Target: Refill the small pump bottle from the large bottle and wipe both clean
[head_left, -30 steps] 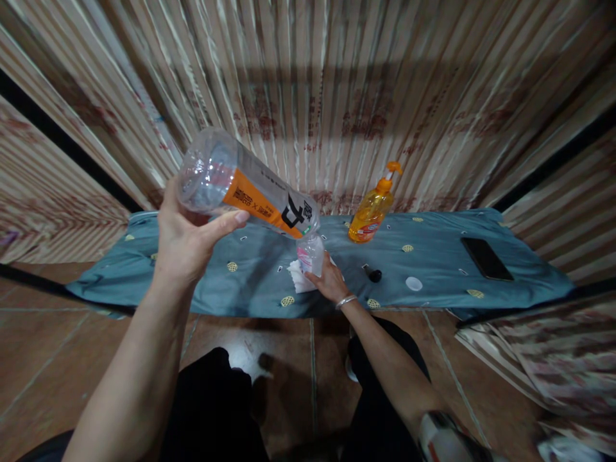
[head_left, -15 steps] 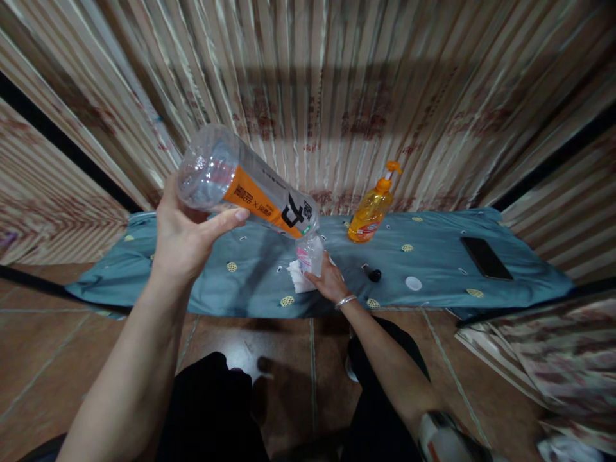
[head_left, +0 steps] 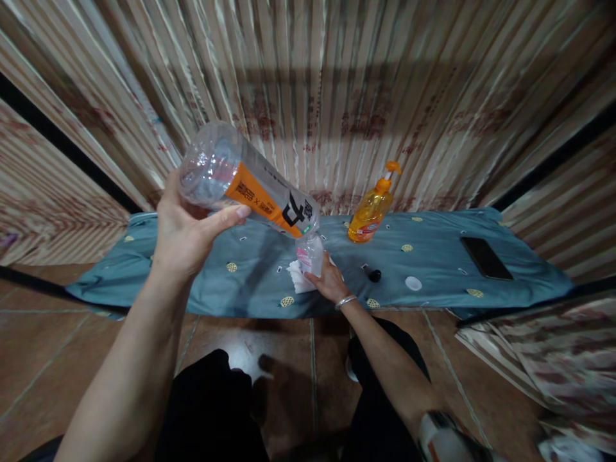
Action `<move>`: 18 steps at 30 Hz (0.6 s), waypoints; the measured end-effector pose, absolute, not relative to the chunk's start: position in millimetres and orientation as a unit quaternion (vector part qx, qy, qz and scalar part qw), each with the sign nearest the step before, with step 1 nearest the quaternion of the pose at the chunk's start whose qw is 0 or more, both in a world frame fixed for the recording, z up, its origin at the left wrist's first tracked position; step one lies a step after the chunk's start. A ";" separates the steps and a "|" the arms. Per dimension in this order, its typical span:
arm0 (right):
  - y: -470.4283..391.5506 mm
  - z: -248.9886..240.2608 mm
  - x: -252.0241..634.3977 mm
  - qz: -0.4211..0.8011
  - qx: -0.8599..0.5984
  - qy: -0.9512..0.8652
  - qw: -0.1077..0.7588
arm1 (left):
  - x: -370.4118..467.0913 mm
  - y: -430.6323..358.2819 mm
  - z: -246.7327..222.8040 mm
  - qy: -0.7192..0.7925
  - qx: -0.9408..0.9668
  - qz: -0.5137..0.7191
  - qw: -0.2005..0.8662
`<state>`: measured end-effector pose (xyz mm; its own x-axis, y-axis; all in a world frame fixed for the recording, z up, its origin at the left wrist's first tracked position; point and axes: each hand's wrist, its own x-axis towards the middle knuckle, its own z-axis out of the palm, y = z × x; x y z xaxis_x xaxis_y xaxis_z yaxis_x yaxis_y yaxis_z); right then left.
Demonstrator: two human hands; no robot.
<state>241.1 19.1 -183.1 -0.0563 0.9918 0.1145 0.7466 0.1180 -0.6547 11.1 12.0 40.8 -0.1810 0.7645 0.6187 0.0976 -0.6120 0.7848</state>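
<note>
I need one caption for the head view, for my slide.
Left hand tips a large clear bottle over a small bottle held by the right hand.

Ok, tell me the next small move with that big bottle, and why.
Probably tip the large bottle slightly steeper. The left hand holds it tilted, mouth right above the small container that the right hand steadies on the blue cloth; whether liquid flows cannot be told.

light: dim, warm | shadow: band across curtain | edges: strong fisheye bend | blur: lower right corner
</note>
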 end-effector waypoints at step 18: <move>19.4 -186.0 242.8 0.220 -0.622 -0.694 0.288 | 14.3 10.7 42.2 0.364 0.583 0.679 0.256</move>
<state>242.8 19.4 -186.0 -0.0606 0.9901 0.1264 0.7373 0.1298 -0.6629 14.3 10.7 42.2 -0.1883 0.7726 0.6063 0.0778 -0.6037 0.7934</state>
